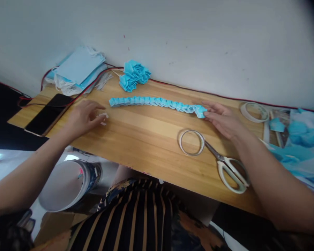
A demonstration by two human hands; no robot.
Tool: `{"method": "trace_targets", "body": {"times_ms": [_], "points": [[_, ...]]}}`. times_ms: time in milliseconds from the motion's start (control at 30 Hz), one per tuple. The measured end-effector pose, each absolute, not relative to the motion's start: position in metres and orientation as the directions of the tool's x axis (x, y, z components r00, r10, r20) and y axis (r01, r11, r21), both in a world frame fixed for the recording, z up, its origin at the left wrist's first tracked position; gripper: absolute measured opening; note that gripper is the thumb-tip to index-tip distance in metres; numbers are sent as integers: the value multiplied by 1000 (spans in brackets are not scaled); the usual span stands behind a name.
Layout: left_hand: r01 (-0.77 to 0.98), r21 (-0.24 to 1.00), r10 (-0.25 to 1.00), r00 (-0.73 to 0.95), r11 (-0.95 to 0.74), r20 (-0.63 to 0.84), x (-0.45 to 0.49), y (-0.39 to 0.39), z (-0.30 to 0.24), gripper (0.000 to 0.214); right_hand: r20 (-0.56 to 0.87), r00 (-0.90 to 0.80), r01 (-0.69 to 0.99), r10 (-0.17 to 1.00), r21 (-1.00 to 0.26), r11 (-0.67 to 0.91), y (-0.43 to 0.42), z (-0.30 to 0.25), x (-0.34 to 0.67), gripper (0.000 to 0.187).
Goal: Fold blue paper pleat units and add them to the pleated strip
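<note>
A long blue pleated strip, folded into a row of points, lies across the wooden table. Its right end is pinched between the thumb and fingers of my right hand. Left of the strip's other end, my left hand rests low over the table, its fingers bent and thumb apart. Small white scraps are at its fingertips; whether they touch the skin I cannot tell. A tape roll and scissors with white handles lie between the strip and the table's front edge.
Blue folded roses lie near the wall, beside a stack of blue sheets with white loops. A phone lies at left under a red-black cable. Another tape roll and crumpled blue material are at right. A bucket stands below.
</note>
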State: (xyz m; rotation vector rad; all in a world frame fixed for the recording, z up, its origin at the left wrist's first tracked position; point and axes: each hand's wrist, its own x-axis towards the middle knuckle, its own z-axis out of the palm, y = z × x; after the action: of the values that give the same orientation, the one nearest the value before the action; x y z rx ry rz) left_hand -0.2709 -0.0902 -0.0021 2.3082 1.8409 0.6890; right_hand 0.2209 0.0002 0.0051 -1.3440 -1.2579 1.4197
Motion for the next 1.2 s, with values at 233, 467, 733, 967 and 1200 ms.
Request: {"method": "trace_targets", "body": {"times_ms": [233, 467, 733, 967, 1200], "points": [[883, 327, 888, 180, -335, 423, -250, -77, 17, 27, -109, -200, 165, 974, -983, -76, 8, -8, 231, 52], [709, 395, 787, 374, -584, 491, -164, -43, 42, 25, -139, -266, 94, 954, -989, -117, 9, -8, 233, 61], [581, 490, 749, 596, -650, 288, -53, 45, 36, 35, -172, -465, 212, 868, -974, -79, 22, 10, 245, 73], [523, 691, 661, 745, -499, -87, 13, 96, 33, 28, -99, -562, 322, 821, -940, 107, 35, 25, 249, 69], [602, 681, 665, 713, -418, -222, 28, 102, 31, 10, -73, -547, 348, 834, -926, 147, 36, 18, 248, 71]]}}
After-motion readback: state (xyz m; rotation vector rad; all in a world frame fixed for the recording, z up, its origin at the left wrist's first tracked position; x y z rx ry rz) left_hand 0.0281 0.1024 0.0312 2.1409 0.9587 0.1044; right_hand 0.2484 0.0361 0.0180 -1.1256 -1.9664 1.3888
